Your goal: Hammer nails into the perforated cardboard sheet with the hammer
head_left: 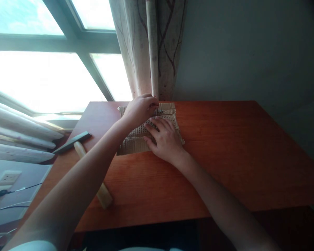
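Observation:
A piece of brown cardboard (132, 144) lies on the red-brown wooden table (225, 153), with a cream perforated mesh sheet (172, 120) on top of it. My right hand (164, 137) lies flat on the mesh, fingers stretched out, pressing it down. My left hand (140, 109) reaches across to the far edge of the mesh, its fingers curled in a pinch near the top; what they grip is too small to make out.
A hammer with a pale wooden handle (103, 193) and dark head (72, 142) lies on the table's left side under my left forearm. A patterned curtain (151, 48) hangs behind the table beside a bright window (42, 80). A wall socket (4, 181) is at lower left.

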Demonstrator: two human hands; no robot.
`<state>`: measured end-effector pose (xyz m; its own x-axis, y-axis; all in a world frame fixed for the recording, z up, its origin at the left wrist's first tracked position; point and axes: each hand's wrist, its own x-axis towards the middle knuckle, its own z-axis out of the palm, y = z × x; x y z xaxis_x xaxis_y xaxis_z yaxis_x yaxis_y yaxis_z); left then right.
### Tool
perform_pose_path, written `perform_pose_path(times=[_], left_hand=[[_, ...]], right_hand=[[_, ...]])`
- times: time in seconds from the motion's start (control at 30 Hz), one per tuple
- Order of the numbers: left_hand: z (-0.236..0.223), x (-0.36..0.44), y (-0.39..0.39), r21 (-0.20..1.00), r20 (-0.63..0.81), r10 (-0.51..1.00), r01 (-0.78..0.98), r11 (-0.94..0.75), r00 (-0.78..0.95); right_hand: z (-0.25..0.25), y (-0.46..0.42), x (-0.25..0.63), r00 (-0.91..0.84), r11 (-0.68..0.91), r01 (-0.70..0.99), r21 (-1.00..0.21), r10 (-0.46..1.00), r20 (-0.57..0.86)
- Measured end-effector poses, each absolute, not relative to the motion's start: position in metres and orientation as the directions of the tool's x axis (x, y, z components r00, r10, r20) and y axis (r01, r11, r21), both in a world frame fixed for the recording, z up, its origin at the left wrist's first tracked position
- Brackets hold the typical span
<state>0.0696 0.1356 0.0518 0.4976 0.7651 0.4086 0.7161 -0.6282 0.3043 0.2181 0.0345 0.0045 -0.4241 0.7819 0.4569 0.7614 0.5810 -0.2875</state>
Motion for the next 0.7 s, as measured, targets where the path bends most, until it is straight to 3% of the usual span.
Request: perform_pose_path(times=[0.23, 0.4, 0.57, 0.7], left_hand=[[0.066, 0.072, 0.132, 0.486, 0.593, 0.76, 0.634, -0.601, 0.266], [0.095, 0.052, 0.107, 0.576, 0.562, 0.807, 0.614, -0.539, 0.181], [0.087, -0.007, 0.078, 0.498, 0.521, 0.852, 0.792, -0.353, 0.053], [0.056, -0.056, 0.06, 0.418, 0.327, 0.945, 0.898, -0.138, -0.007]], right_hand=[[0.005, 0.034, 0.218, -0.44, 0.566, 0.771, -0.292, 0.805, 0.397], [0.005, 0.034, 0.219, -0.438, 0.564, 0.768, -0.304, 0.809, 0.393], [0.005, 0.034, 0.219, -0.432, 0.565, 0.763, -0.312, 0.806, 0.404], [0.005, 0.034, 0.22, -0.429, 0.564, 0.765, -0.312, 0.807, 0.406]])
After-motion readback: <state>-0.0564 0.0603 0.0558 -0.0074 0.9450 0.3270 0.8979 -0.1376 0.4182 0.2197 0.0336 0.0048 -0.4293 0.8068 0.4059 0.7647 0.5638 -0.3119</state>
